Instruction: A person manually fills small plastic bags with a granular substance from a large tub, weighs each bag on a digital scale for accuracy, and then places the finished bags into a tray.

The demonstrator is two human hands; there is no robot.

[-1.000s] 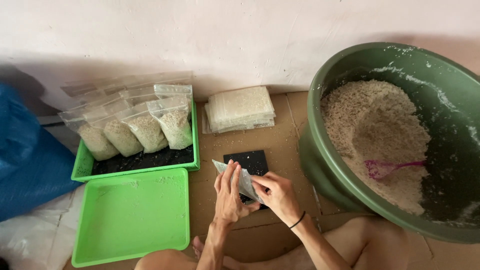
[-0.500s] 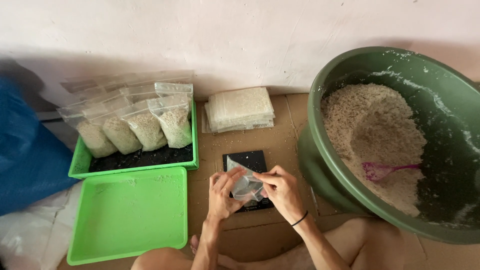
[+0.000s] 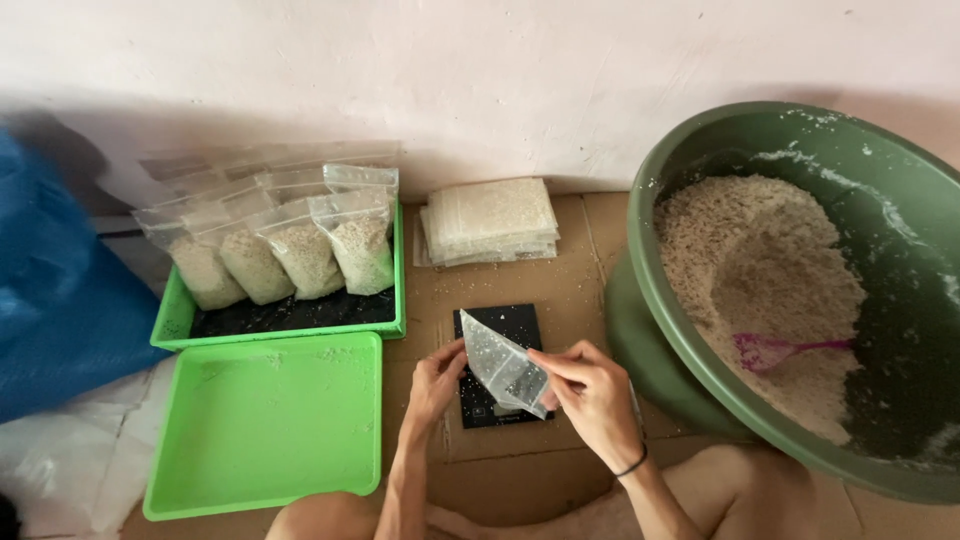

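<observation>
Both my hands hold a small clear plastic bag (image 3: 505,368) over a black flat scale (image 3: 500,330) on the cardboard floor. My left hand (image 3: 435,382) pinches the bag's left edge. At the right edge, my right hand (image 3: 592,395) grips it between thumb and fingers. The bag looks empty and dusty. A large green basin (image 3: 670,300) at the right holds pale grainy powder (image 3: 760,270) and a pink scoop (image 3: 770,350).
A green tray (image 3: 170,330) at the left holds several filled clear bags (image 3: 290,255) standing upright. An empty green tray (image 3: 265,425) lies in front of it. A stack of flat empty bags (image 3: 490,220) rests by the wall. Blue plastic (image 3: 55,290) fills the far left.
The bag has been turned and spread out between my hands, now held wider and tilted over the scale. My view has shifted slightly.
</observation>
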